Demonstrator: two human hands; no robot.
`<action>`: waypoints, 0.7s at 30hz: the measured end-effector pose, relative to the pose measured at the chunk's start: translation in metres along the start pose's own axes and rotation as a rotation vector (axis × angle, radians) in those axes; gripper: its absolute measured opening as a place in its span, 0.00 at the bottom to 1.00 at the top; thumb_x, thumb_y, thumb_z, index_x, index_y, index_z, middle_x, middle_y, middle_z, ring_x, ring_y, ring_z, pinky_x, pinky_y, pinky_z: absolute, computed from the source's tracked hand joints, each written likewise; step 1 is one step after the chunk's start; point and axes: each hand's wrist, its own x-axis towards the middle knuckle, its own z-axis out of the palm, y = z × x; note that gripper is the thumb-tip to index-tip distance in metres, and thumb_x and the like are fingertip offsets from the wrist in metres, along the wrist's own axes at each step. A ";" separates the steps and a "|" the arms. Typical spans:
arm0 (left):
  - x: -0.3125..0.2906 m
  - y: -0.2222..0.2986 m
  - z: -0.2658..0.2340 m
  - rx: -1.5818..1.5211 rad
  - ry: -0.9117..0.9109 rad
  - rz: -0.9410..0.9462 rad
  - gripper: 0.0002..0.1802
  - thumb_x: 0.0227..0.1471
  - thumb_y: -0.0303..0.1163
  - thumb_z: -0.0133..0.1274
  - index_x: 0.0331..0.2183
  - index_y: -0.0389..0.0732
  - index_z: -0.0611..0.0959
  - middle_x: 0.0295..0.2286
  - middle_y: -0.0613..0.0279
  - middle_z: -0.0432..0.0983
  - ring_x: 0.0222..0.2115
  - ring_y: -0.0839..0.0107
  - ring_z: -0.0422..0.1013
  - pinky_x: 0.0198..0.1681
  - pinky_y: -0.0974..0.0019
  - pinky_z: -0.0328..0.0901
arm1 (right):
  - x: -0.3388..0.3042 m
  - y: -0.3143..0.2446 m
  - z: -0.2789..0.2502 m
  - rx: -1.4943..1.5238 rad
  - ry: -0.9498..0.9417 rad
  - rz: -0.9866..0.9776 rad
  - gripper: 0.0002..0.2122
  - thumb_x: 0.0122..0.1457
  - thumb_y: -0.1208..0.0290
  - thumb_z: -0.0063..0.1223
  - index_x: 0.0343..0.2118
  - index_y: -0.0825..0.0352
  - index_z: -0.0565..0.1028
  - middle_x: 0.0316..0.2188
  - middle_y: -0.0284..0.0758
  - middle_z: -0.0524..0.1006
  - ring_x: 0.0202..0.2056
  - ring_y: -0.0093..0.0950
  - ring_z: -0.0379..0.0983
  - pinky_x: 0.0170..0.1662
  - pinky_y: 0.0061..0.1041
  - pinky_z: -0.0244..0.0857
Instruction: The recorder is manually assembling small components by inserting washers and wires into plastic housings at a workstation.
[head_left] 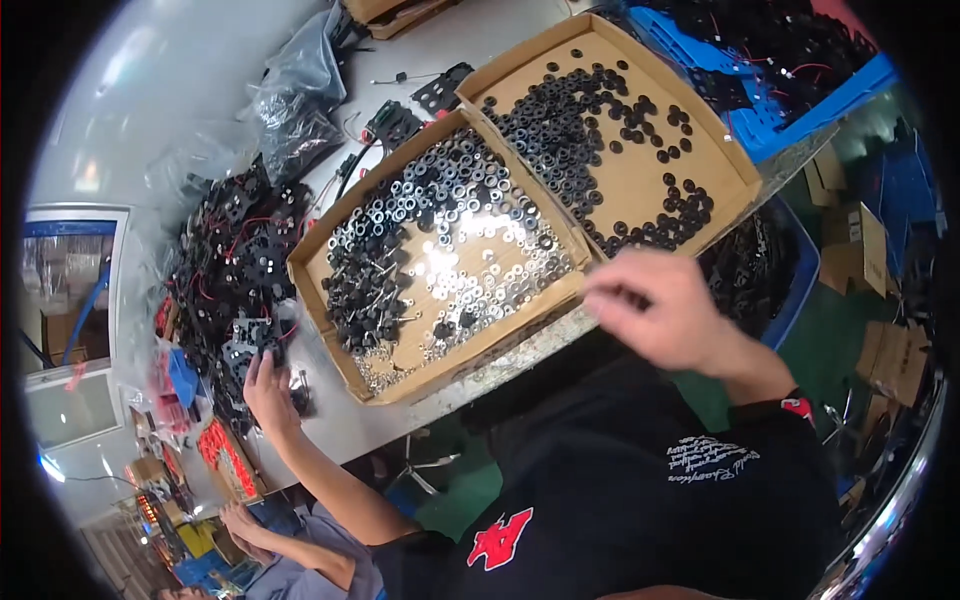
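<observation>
My left hand (270, 395) is at the edge of a heap of black plastic parts (225, 250). Its fingers stretch toward a black-and-grey part (250, 338); whether they touch it is unclear. Over the front corner of the cardboard trays is my right hand (655, 310), its fingers curled in toward the thumb. Anything pinched there is too small to make out. The nearer cardboard tray (470, 352) holds metal nuts, shiny washers, small screws and black-headed screws, sorted roughly into groups. Black ring-shaped pieces (560, 130) are spread over the adjoining cardboard tray (640, 180).
Clear plastic bags (295, 90) lie behind the heap. A blue crate (800, 120) of black wired parts stands at far right, with another blue bin (800, 280) below the table edge. Red parts fill a box (228, 460) at left, near another person's hands (245, 530).
</observation>
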 end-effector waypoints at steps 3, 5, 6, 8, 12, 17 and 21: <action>0.013 -0.007 -0.009 -0.019 0.181 0.172 0.30 0.53 0.31 0.57 0.53 0.25 0.67 0.40 0.51 0.74 0.37 0.66 0.74 0.41 0.66 0.71 | 0.024 0.015 -0.036 -0.251 -0.022 0.078 0.08 0.54 0.71 0.57 0.33 0.70 0.78 0.23 0.36 0.76 0.23 0.26 0.72 0.27 0.24 0.64; -0.003 -0.003 0.002 0.467 0.361 0.275 0.31 0.53 0.35 0.57 0.52 0.24 0.68 0.45 0.46 0.70 0.39 0.58 0.74 0.44 0.63 0.70 | 0.040 0.029 -0.052 -0.363 0.047 0.050 0.08 0.55 0.70 0.55 0.34 0.70 0.78 0.25 0.39 0.75 0.25 0.31 0.73 0.30 0.27 0.66; -0.018 -0.004 0.012 0.673 0.501 0.404 0.30 0.53 0.36 0.57 0.51 0.25 0.69 0.46 0.45 0.68 0.41 0.57 0.72 0.44 0.62 0.70 | 0.047 0.041 -0.063 -0.487 0.097 0.020 0.08 0.55 0.71 0.54 0.35 0.70 0.77 0.26 0.40 0.76 0.27 0.34 0.73 0.32 0.29 0.66; -0.056 -0.004 0.042 0.957 0.680 0.586 0.27 0.54 0.35 0.53 0.50 0.26 0.71 0.46 0.44 0.67 0.45 0.55 0.69 0.45 0.60 0.68 | 0.062 0.067 -0.090 -0.797 0.187 0.024 0.10 0.55 0.72 0.52 0.38 0.69 0.76 0.33 0.42 0.75 0.34 0.40 0.73 0.37 0.33 0.67; -0.117 -0.037 0.072 0.716 0.584 0.692 0.21 0.56 0.31 0.48 0.48 0.28 0.72 0.46 0.44 0.67 0.44 0.53 0.67 0.49 0.56 0.63 | 0.096 0.089 -0.145 -1.207 0.232 0.280 0.17 0.52 0.78 0.50 0.47 0.68 0.72 0.46 0.45 0.73 0.47 0.43 0.69 0.48 0.35 0.65; -0.173 -0.069 0.088 0.472 0.379 0.605 0.19 0.55 0.28 0.50 0.48 0.31 0.71 0.44 0.49 0.68 0.41 0.63 0.68 0.41 0.64 0.64 | 0.124 0.126 -0.180 -1.117 -0.189 0.318 0.27 0.43 0.85 0.53 0.52 0.67 0.70 0.50 0.47 0.71 0.53 0.46 0.65 0.57 0.35 0.61; -0.204 -0.057 0.073 0.313 0.243 0.479 0.15 0.51 0.23 0.51 0.43 0.33 0.71 0.38 0.55 0.66 0.32 0.68 0.67 0.34 0.71 0.62 | 0.130 0.111 -0.171 -1.189 -0.032 0.348 0.27 0.44 0.82 0.56 0.52 0.68 0.69 0.49 0.47 0.71 0.51 0.45 0.67 0.55 0.36 0.62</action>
